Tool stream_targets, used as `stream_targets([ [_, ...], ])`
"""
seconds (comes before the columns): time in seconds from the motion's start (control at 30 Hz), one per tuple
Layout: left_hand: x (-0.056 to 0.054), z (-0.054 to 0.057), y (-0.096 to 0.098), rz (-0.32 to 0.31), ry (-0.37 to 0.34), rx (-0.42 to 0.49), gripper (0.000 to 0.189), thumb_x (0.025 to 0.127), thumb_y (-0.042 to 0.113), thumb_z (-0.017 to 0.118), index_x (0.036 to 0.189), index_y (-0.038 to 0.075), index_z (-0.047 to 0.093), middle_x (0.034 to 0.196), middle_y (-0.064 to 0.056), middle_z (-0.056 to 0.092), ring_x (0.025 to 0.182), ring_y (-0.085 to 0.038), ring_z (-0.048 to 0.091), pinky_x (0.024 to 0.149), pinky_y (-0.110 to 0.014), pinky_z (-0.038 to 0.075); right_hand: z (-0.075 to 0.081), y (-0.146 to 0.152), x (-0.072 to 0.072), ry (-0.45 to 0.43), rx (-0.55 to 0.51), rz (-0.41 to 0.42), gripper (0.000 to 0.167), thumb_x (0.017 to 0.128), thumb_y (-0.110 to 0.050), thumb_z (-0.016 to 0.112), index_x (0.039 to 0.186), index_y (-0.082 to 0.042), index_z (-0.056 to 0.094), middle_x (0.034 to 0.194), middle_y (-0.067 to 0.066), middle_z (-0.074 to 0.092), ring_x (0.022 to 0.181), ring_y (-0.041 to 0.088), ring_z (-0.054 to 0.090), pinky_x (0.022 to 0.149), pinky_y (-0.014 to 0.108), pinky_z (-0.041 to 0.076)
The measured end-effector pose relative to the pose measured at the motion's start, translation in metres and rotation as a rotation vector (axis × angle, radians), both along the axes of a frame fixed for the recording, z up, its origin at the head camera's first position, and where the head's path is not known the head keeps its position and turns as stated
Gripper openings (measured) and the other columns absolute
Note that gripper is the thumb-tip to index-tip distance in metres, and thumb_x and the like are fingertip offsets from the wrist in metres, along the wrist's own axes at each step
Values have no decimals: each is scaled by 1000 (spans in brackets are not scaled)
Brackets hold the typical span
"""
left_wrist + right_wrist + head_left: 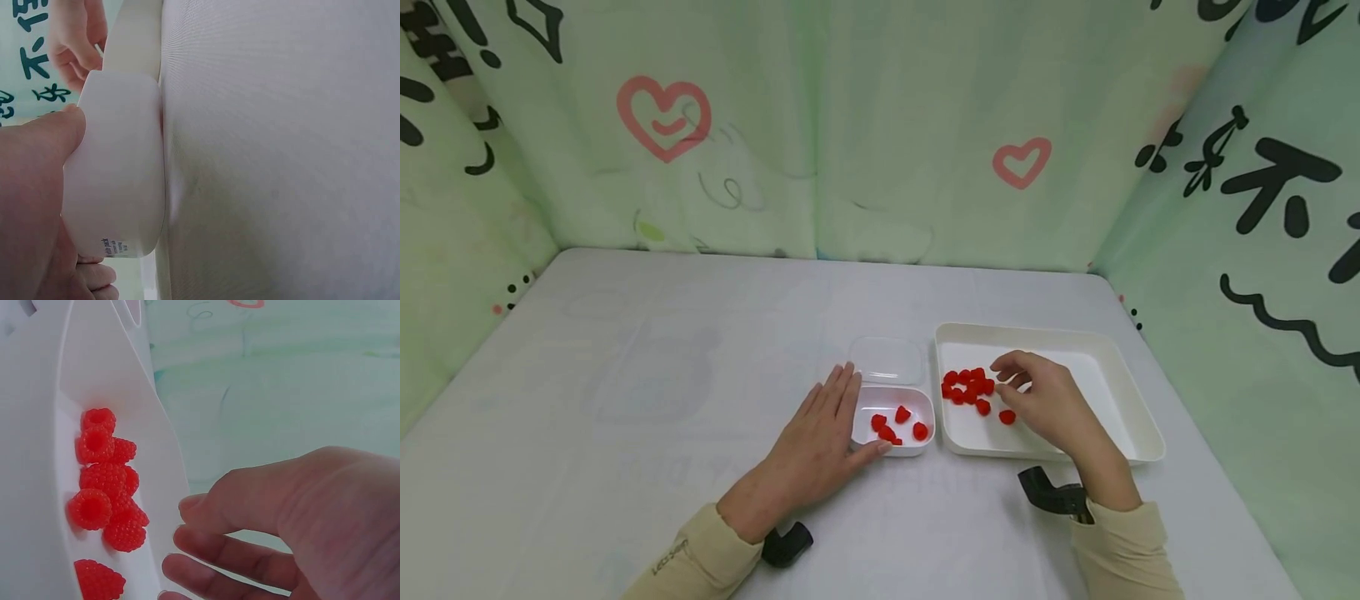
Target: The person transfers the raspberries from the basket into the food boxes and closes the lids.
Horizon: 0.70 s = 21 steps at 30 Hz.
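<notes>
My left hand (818, 440) lies along the left side of a small white plastic box (930, 400), fingers extended and thumb at the near rim. Several red raspberries (920, 431) lie in the box. In the left wrist view the box's outer wall (119, 156) shows, the thumb (65, 131) against its rim. My right hand (1051, 404) hovers over a larger white tray (1120, 375), its fingers loosely bent and nothing between them. Beside those fingers a cluster of raspberries (103, 481) sits in the tray's left part, with a single raspberry (1007, 417) closer to the near side.
A clear plastic lid (889, 358) lies just behind the small box. The box and the tray stand side by side on a white-covered table (625, 375). Printed green curtains (850, 125) enclose the table at the back and sides.
</notes>
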<state>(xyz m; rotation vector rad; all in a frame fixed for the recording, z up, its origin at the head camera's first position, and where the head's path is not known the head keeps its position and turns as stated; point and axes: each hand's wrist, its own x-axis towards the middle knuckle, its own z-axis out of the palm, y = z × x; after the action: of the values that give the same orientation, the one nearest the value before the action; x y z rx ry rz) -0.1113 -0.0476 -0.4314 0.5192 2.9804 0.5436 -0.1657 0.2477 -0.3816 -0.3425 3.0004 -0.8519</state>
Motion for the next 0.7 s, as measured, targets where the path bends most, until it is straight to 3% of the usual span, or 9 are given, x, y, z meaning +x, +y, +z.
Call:
stream_targets([
  [0.37,0,0,0,4,-2,-2,97,91,64,55,158,6,17,167,-10,17,155,-27,13,124,-49,20,-4,3,-2,-141,44,0,24,91,-8,64,114,-2,64,107,14,68,95,28,63,78,38,55],
  [0.7,0,0,-1,-5,-2,7,96,91,63,56,158,5,17,167,-11,17,155,-27,13,124,-48,20,-7,6,-1,-233,58,35,22,87,-7,69,108,-4,61,99,9,65,90,21,61,78,34,52],
])
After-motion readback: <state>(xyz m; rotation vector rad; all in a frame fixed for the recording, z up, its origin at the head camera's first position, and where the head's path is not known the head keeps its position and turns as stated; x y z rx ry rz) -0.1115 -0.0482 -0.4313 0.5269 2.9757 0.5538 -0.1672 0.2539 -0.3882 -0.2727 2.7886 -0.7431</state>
